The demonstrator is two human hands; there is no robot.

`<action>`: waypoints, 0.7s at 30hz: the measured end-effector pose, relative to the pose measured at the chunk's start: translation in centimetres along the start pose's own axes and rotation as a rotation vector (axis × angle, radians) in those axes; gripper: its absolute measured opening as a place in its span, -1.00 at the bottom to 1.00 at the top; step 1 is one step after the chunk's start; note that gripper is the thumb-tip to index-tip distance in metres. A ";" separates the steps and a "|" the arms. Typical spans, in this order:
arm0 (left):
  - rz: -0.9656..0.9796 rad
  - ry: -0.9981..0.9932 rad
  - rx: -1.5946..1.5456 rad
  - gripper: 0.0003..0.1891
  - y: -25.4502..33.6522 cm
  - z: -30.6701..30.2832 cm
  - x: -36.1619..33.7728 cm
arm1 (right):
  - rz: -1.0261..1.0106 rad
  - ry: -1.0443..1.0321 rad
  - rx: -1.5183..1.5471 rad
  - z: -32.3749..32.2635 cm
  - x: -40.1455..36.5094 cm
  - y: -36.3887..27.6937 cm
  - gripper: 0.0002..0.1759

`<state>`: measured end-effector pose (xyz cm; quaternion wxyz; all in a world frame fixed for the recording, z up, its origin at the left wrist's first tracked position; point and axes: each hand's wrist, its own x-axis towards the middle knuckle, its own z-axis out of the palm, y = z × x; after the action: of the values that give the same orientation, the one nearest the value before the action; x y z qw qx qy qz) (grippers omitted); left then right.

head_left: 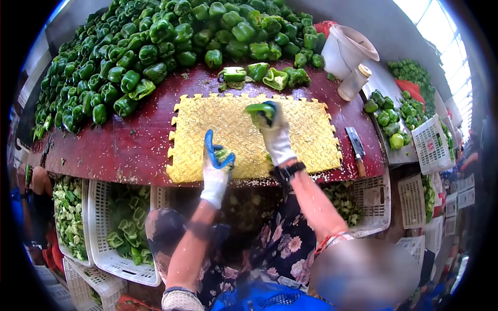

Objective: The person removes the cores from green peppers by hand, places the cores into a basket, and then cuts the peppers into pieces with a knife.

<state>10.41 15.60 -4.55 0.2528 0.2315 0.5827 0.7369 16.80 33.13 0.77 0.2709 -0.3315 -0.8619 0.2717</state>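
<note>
Both of my hands wear white gloves with blue-coated fingers. Low over the yellow foam mat (228, 119), my left hand (218, 165) has a small pale green pepper piece (222, 154) in its fingers, one finger pointing up. My right hand (275, 127) is raised over the mat's upper part, somewhat smeared by motion, and grips a green bell pepper piece (255, 110). White seeds are scattered over the mat. Just behind it lie a cut bell pepper (233, 74) and an opened green pepper (275, 79).
A big heap of green bell peppers (129, 80) covers the table's back and left. At right are a knife (356, 147), a jar (354, 83) and a white bucket (345, 49). Below the table edge stand white crates, one with pepper pieces (129, 228) and another with pale scraps (70, 212).
</note>
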 end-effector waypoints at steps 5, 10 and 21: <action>0.143 0.161 0.300 -0.31 2.5 0.8 -0.2 | 0.377 -0.250 -0.036 -1.5 1.9 0.1 -0.49; -0.072 0.067 -0.350 -0.50 0.6 -0.3 0.2 | 0.119 -0.771 0.351 -2.2 -1.1 -6.4 -0.49; 0.286 -0.290 -1.296 -0.16 11.6 -9.8 -1.8 | 0.113 -0.177 -0.363 -4.8 12.9 8.0 -0.27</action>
<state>4.37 5.00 4.56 0.3163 0.2046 -0.0528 0.9248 15.11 48.84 2.71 0.1146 -0.3975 -0.8971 0.1549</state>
